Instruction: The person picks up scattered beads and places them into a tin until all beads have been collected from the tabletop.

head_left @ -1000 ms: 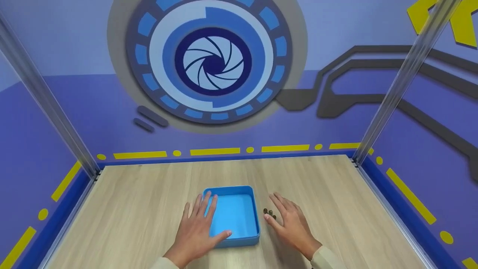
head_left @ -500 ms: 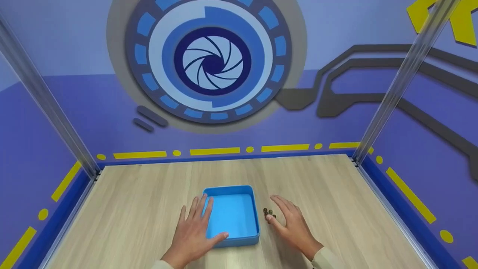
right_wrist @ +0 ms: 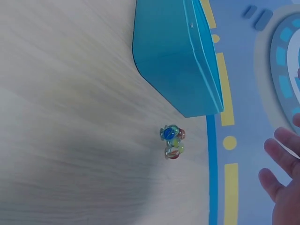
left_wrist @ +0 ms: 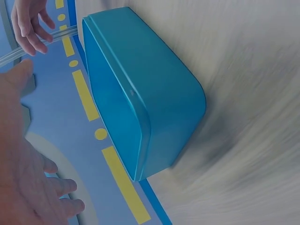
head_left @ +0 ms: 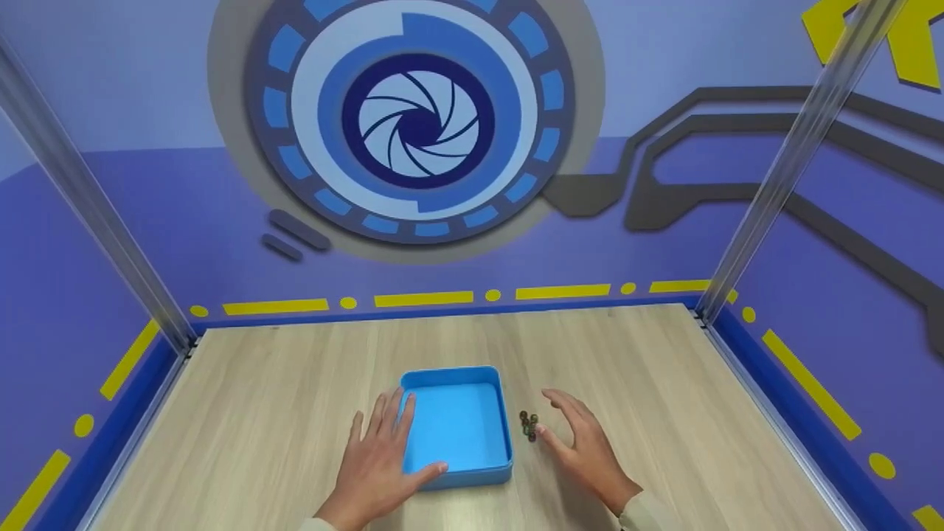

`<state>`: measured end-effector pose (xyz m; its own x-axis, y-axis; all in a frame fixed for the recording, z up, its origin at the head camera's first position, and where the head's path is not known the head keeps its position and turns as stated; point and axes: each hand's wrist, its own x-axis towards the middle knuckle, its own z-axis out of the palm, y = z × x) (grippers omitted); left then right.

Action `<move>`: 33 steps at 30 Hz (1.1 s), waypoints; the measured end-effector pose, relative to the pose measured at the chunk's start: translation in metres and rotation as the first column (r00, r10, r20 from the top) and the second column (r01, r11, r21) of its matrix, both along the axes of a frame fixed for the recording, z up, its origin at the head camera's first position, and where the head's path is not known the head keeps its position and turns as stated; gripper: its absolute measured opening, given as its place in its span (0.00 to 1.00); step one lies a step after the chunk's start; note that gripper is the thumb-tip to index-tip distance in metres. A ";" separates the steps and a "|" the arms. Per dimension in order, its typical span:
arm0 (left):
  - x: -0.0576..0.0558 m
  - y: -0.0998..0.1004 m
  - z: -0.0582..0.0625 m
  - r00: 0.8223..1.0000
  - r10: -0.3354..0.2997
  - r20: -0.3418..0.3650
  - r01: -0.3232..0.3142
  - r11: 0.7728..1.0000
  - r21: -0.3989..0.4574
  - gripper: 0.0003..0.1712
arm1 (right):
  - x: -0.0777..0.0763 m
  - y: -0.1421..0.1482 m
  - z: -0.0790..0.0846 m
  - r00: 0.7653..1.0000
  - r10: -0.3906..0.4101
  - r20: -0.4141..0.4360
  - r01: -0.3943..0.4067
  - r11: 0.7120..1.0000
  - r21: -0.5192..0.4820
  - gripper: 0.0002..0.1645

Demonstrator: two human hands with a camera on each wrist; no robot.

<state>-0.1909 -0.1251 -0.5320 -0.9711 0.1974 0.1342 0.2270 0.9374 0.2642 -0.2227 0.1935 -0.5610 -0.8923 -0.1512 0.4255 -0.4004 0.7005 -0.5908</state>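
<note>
A square blue open-topped box stands on the table with its bare bottom showing. My left hand hovers over its left side, fingers straight and spread; the left wrist view shows that hand apart from the box wall. Just right of the box lies a small cluster of glass marbles, with blue, red and yellowish colours inside them in the right wrist view. My right hand holds nothing. Its fingers are loosely bent, and the thumb tip overlaps the cluster's edge in the head view.
The light wood-grain table carries the box and marbles. A blue-purple printed wall closes the back, with metal posts at both rear corners and side panels left and right.
My left hand has drifted slightly left and toward me. The right hand has shifted a little right and nearer, so more of the marbles show. The box stays in place.
</note>
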 end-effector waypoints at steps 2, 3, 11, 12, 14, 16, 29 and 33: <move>0.000 -0.001 -0.001 1.000 0.004 0.004 -0.004 1.000 0.007 0.66 | -0.001 0.001 -0.002 1.000 0.002 -0.003 -0.002 1.000 -0.009 0.31; -0.001 -0.001 -0.002 1.000 0.007 0.005 -0.008 1.000 0.010 0.66 | -0.001 0.001 -0.003 1.000 0.005 -0.004 -0.005 1.000 -0.016 0.31; -0.002 -0.004 -0.008 0.999 0.031 0.039 -0.031 1.000 0.003 0.68 | -0.002 0.003 -0.008 1.000 -0.005 0.018 0.005 0.999 -0.039 0.30; -0.002 -0.004 -0.009 0.999 0.033 0.043 -0.034 0.999 0.002 0.68 | -0.002 0.003 -0.008 1.000 -0.006 0.020 0.007 0.999 -0.041 0.30; -0.003 -0.004 -0.011 0.998 0.039 0.049 -0.039 0.999 -0.001 0.69 | -0.002 0.004 -0.010 1.000 -0.009 0.029 0.011 0.999 -0.044 0.29; -0.004 -0.004 -0.012 0.997 0.042 0.057 -0.042 0.999 -0.001 0.70 | -0.003 0.004 -0.011 0.999 -0.014 0.033 0.016 0.999 -0.045 0.30; -0.012 -0.006 -0.015 0.995 0.057 0.080 -0.057 0.998 0.001 0.72 | -0.006 0.010 -0.015 0.994 -0.013 0.112 0.027 0.991 -0.129 0.26; -0.011 -0.009 -0.018 0.993 0.072 0.097 -0.073 0.997 0.003 0.72 | -0.005 0.008 -0.017 0.989 -0.003 0.146 0.024 0.989 -0.146 0.25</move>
<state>-0.2018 -0.1337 -0.5500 -0.9913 0.1256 0.0403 0.1319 0.9487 0.2874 -0.2275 0.2016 -0.5784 -0.9475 -0.0842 0.3084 -0.2943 0.6066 -0.7386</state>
